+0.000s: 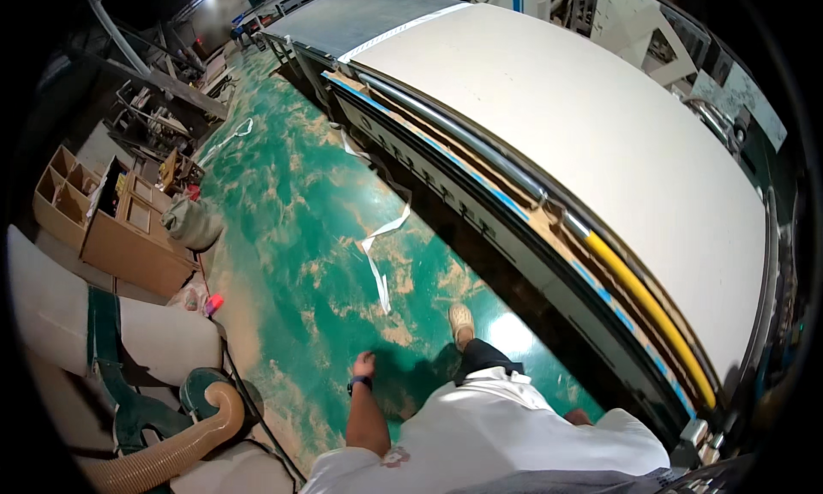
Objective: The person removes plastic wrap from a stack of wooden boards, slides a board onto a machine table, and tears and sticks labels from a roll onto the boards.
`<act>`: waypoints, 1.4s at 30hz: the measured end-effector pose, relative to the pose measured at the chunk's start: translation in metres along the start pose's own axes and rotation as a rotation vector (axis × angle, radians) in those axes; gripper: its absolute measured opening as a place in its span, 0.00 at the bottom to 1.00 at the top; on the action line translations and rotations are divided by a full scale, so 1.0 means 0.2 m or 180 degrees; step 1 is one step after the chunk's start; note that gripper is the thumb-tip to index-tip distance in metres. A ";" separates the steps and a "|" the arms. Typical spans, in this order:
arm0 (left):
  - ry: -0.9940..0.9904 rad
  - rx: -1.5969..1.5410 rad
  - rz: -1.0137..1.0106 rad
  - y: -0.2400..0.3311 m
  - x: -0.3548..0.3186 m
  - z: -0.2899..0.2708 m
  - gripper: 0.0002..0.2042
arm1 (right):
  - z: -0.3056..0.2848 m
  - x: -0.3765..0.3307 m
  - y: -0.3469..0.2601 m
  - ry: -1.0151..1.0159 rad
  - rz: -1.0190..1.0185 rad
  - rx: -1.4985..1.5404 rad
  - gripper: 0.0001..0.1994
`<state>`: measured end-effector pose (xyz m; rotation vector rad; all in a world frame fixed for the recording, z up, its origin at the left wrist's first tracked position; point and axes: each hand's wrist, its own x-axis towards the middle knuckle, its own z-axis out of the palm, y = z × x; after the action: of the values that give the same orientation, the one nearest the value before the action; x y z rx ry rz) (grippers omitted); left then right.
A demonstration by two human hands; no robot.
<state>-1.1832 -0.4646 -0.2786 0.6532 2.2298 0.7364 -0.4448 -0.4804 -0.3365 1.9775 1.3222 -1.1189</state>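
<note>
My left hand (363,364) hangs beside my body above the green floor, with a dark watch (359,381) on its wrist. Its fingers look loosely curled, and nothing shows in them. Close to the long machine on the right, a small part of my right hand (578,417) shows past my white shirt; its fingers are hidden. Neither hand touches the machine, as far as I can see. The machine carries a wide, pale panel-like bed (549,91), and a metal bar with a yellow sleeve (643,293) runs along its near side.
Sawdust and a crumpled white strip (373,254) lie on the green floor (283,211). To the left stand a wooden cabinet (133,250), a sack (190,224), and a dust collector with pale bags (167,340) and a ribbed hose (171,447). A metal frame (159,83) stands further back.
</note>
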 end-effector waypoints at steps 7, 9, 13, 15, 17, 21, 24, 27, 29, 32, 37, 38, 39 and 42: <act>-0.0780 0.0085 -0.0653 -0.08 0.38 -0.21 0.19 | -1.08 0.86 -2.07 0.0948 -0.1389 -0.0397 0.19; 0.0141 -0.0818 -0.1240 -0.19 0.46 -0.30 0.17 | -1.50 0.61 -3.02 0.1105 -0.2177 -0.0406 0.20; 0.0942 -0.1290 -0.1286 -0.06 0.78 -0.45 0.15 | -2.14 0.55 -4.21 0.1383 -0.2819 -0.0371 0.21; 0.0271 0.0252 -0.1370 -0.28 0.85 -0.50 0.13 | -2.22 0.46 -4.79 0.1525 -0.3098 -0.0400 0.21; -0.0776 0.1840 -0.1094 -0.34 0.97 -0.56 0.12 | -2.20 0.43 -5.18 0.1400 -0.3277 -0.0229 0.20; -0.1325 0.1525 -0.1315 -0.14 1.47 -0.81 0.13 | -2.01 0.39 -5.59 0.1080 -0.3746 -0.0462 0.19; -0.1619 0.2327 -0.0481 0.07 2.09 -1.13 0.14 | -1.82 0.55 -5.61 0.0907 -0.3655 -0.0612 0.20; -0.0229 -0.0045 -0.1939 0.30 2.83 -1.44 0.18 | -1.70 0.60 -5.57 0.0694 -0.2102 -0.0940 0.22; 0.0219 -0.0291 -0.1280 0.61 3.32 -1.69 0.18 | -1.65 0.63 -5.49 0.0709 -0.1077 -0.0694 0.29; 0.0392 -0.0253 -0.0832 1.10 3.89 -2.08 0.21 | -1.67 0.91 -5.24 0.0755 -0.1660 -0.0868 0.27; 0.0442 -0.0499 -0.0685 1.56 4.66 -2.35 0.21 | -1.97 1.07 -6.10 0.0927 0.0038 -0.0360 0.17; 0.0368 -0.0349 -0.0844 1.68 4.78 -2.39 0.21 | -2.06 1.19 -6.27 0.0943 0.0068 -0.0337 0.16; 0.0216 -0.0261 -0.0887 1.53 4.87 -2.41 0.21 | -2.09 1.29 -6.49 0.0890 -0.0017 -0.0420 0.16; -0.0380 -0.0251 -0.1427 1.41 5.15 -2.48 0.22 | -2.21 1.50 -7.35 0.0657 -0.1040 -0.0663 0.23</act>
<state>-2.1354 0.2271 -0.2570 0.1407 2.1163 0.5366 -1.5804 0.5934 -0.3086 1.8034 1.8422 -0.8865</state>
